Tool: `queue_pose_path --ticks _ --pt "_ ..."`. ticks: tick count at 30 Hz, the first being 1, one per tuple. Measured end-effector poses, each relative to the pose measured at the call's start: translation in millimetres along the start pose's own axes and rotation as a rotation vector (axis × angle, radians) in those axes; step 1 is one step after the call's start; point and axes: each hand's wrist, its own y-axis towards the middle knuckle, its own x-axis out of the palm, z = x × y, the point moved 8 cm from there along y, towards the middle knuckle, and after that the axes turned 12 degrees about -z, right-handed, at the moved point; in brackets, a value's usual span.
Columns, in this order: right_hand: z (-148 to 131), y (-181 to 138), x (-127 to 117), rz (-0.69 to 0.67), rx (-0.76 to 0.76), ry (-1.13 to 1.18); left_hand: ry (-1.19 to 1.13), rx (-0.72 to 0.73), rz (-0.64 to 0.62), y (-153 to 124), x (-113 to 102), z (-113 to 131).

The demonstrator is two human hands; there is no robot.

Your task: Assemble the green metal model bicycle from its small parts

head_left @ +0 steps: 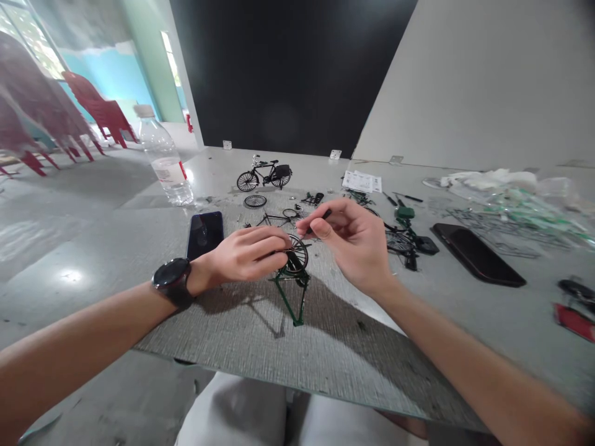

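Note:
My left hand [246, 253] grips a small spoked wheel [297, 255] at the top of a green miniature bicycle frame [291, 299], which stands on a grey textured mat [242, 328]. My right hand [346, 240] pinches a small black screwdriver [320, 218] between thumb and fingers, its tip close to the wheel. Whether the tip touches the wheel is hard to tell. Beyond the hands stand a finished black model bicycle [263, 175] and a loose small wheel [255, 201]. Further green and black model parts [400, 238] lie right of my right hand.
A dark smartphone [205, 235] lies left of the hands and a larger one [478, 255] lies to the right. A plastic water bottle [163, 160], printed sheets [361, 181] and crumpled plastic packaging [506, 192] stand on the grey table. Red chairs [95, 105] are stacked at far left.

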Motion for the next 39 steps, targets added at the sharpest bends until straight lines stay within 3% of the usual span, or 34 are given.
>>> queue_pose_path --ticks 10,15,22,31,39 --pt "1 -5 -3 0.049 -0.012 -0.164 0.026 -0.016 -0.078 -3 10 0" --pt "-1 -4 3 -0.044 -0.033 -0.239 0.078 0.005 -0.132 -5 18 3" --pt "11 -1 6 -0.116 0.043 -0.194 0.162 0.1 -0.176 -12 29 14" --pt "21 -4 5 -0.072 0.116 -0.111 0.071 0.048 -0.251 -15 39 12" --pt "27 -2 1 -0.047 0.145 -0.124 0.086 0.059 -0.199 -15 35 13"
